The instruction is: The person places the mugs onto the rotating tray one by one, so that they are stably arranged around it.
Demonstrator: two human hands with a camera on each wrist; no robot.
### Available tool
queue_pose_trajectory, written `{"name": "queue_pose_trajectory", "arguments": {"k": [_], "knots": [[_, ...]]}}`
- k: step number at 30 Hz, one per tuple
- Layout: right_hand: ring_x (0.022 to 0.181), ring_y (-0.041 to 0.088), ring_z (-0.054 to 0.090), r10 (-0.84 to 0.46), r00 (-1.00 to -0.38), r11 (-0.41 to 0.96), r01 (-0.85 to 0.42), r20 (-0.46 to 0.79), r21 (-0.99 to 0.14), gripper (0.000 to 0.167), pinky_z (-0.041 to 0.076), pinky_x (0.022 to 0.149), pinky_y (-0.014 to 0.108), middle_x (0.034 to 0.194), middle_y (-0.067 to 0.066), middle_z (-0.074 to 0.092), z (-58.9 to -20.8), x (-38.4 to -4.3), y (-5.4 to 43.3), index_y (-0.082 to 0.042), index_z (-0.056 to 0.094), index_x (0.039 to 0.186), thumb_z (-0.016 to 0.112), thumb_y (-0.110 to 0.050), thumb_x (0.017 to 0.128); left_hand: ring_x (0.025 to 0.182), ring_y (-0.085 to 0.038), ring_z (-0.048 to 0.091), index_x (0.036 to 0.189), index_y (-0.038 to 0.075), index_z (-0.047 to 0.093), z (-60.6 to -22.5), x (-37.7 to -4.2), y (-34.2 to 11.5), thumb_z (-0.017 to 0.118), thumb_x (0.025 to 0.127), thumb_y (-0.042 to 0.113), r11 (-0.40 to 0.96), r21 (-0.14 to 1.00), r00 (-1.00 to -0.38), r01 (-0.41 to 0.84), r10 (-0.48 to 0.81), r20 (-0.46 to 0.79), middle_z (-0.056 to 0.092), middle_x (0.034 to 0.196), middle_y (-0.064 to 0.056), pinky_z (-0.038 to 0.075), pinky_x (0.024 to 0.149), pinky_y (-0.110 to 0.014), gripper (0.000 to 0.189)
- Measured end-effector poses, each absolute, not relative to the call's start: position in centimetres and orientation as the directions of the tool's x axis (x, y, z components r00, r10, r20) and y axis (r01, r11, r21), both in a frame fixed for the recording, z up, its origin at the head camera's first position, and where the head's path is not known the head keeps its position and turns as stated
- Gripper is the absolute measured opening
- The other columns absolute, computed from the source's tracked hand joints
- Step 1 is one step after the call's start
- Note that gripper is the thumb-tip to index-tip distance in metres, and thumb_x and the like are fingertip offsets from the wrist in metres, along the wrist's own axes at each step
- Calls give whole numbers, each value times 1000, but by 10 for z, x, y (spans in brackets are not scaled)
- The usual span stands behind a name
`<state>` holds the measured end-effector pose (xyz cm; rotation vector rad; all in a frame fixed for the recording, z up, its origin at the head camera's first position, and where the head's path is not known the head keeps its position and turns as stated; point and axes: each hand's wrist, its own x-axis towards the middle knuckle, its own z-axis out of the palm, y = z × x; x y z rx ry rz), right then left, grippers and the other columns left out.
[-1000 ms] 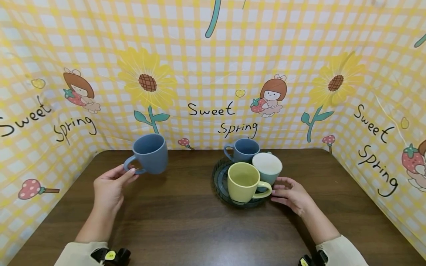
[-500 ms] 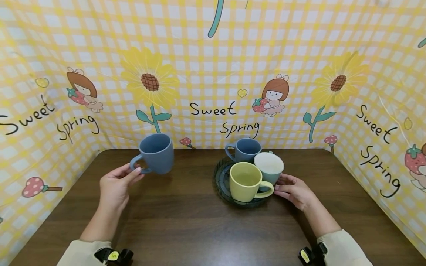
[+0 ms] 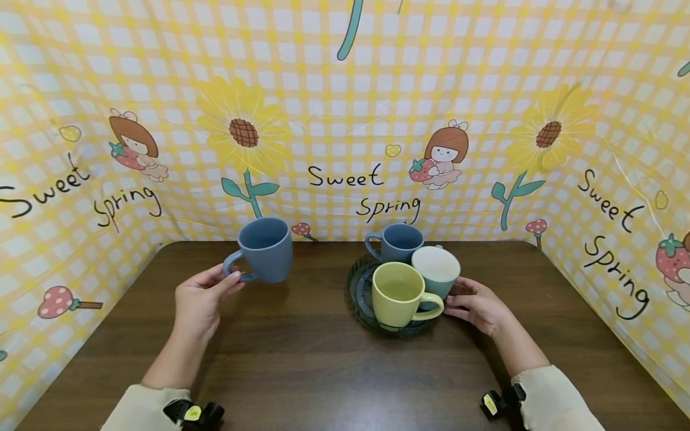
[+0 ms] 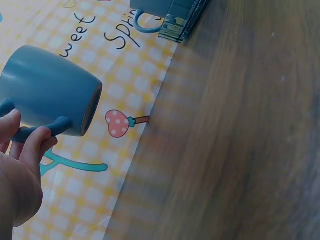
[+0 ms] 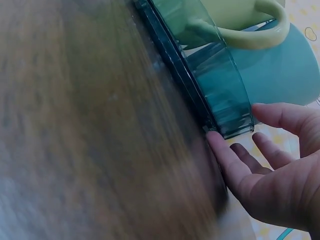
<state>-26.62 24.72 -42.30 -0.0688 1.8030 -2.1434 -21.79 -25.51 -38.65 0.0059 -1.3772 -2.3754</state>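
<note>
In the head view my left hand (image 3: 198, 302) pinches the handle of a blue mug (image 3: 265, 251) between thumb and fingers, with the mug raised over the left side of the table. Its base faces the table in the left wrist view. My right hand (image 3: 477, 306) touches the right side of a dark green, clear-walled round tray (image 3: 360, 308), its fingers extended. The right wrist view has one fingertip at the tray's rim and another low at its base. On the tray stand a yellow-green mug (image 3: 396, 296), a pale teal mug (image 3: 439, 278) with a white inside, and a second blue mug (image 3: 401, 242).
A brown wooden table (image 3: 323, 371) spans the area beneath both hands. Yellow checked cloth (image 3: 334, 120) with printed flowers and lettering hangs behind the table and along both sides.
My left hand has carried the blue mug to the right, toward the tray. The right hand has closed in slightly on the tray's side, and the mugs on it stay in place.
</note>
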Motion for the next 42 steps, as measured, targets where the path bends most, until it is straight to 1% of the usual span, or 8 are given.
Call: {"name": "queue_pose_trajectory", "arguments": {"k": [9,14,18,21,26,32,37,42], "knots": [[94,16,60,-298,-943,-158,200,-146,-967,68,56,89,39,119,10,48,-424,-264,245,11,19,146,52,16,87,71,-17,72,89,-3,76,-390,-220,-250,65,81,-22,-427,841,-925,332,-324,200,72,77,-9,60,66,-33,24],[93,17,61,-293,-944,-155,200,-148,-968,68,55,91,43,126,14,44,-424,-262,244,9,19,146,54,16,87,71,-17,72,91,-4,76,-391,-220,-247,64,81,-23,-431,841,-929,326,-313,200,72,78,-9,61,67,-33,24],[93,18,62,-297,-944,-145,195,-146,-970,69,55,91,44,129,16,42,-424,-259,243,8,19,146,55,15,88,71,-16,72,89,0,77,-391,-220,-245,65,81,-22,-429,846,-932,316,-305,193,72,78,-9,61,67,-33,26],[93,18,63,-302,-943,-144,194,-143,-971,69,55,91,45,129,17,41,-424,-257,243,8,20,146,55,15,88,72,-16,72,87,2,77,-391,-221,-243,65,80,-22,-425,852,-935,306,-301,186,72,78,-9,61,68,-32,27],[93,19,64,-302,-943,-147,195,-144,-970,69,55,90,45,127,18,41,-424,-255,242,9,20,146,56,16,88,71,-16,71,91,-4,75,-391,-222,-238,65,79,-24,-430,850,-935,303,-305,178,72,77,-9,60,67,-33,26],[94,19,63,-291,-945,-155,202,-150,-967,70,55,90,45,129,20,37,-424,-253,239,9,18,146,56,17,87,70,-16,71,88,0,77,-390,-222,-232,66,78,-24,-431,855,-939,289,-299,167,72,77,-8,60,67,-34,28],[92,19,64,-285,-946,-158,206,-155,-966,74,55,90,46,131,22,33,-424,-251,237,9,14,148,56,18,87,69,-16,71,87,0,77,-390,-222,-227,68,77,-23,-436,856,-941,279,-303,153,71,76,-9,60,67,-34,26],[90,19,64,-278,-948,-154,202,-154,-967,75,56,89,45,128,20,32,-424,-249,236,10,13,148,56,19,87,73,-16,71,85,3,77,-391,-222,-222,70,77,-20,-413,867,-942,278,-293,162,72,76,-7,60,69,-34,25]]}}
